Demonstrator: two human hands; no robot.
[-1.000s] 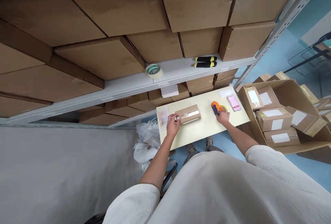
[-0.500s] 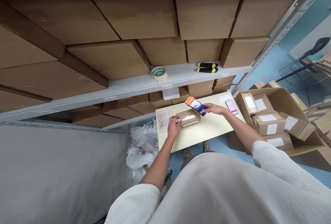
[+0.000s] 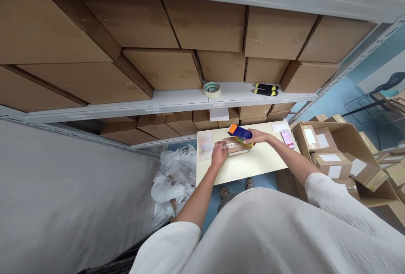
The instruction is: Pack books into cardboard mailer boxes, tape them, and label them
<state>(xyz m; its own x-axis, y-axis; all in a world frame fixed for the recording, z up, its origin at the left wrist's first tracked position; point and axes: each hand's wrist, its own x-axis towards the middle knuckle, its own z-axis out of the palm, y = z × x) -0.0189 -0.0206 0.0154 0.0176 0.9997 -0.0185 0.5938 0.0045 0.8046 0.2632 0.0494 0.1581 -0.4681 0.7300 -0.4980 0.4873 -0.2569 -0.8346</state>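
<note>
A small brown cardboard box (image 3: pixel 238 150) lies on the pale yellow table (image 3: pixel 240 171), with shiny clear tape along its top. My left hand (image 3: pixel 219 154) holds the box at its left end, fingers bent over the edge. In my right hand (image 3: pixel 258 136) is a blue and orange tape dispenser (image 3: pixel 242 132) with a yellowish roll at its underside. The dispenser is over the right part of the box; whether it touches the box is hard to see.
A phone (image 3: pixel 287 139) lies at the table's right end. Above, a masking tape roll (image 3: pixel 211 89) and yellow-black cutters (image 3: pixel 265 89) sit on a shelf under large boxes. A big carton (image 3: pixel 348 135) of taped parcels stands right; crumpled white wrapping (image 3: pixel 174 177) lies left.
My right hand has turned the tape dispenser over the box, so its blue curved side now shows. My left hand stays at the box's left end. The whole view has shifted slightly.
</note>
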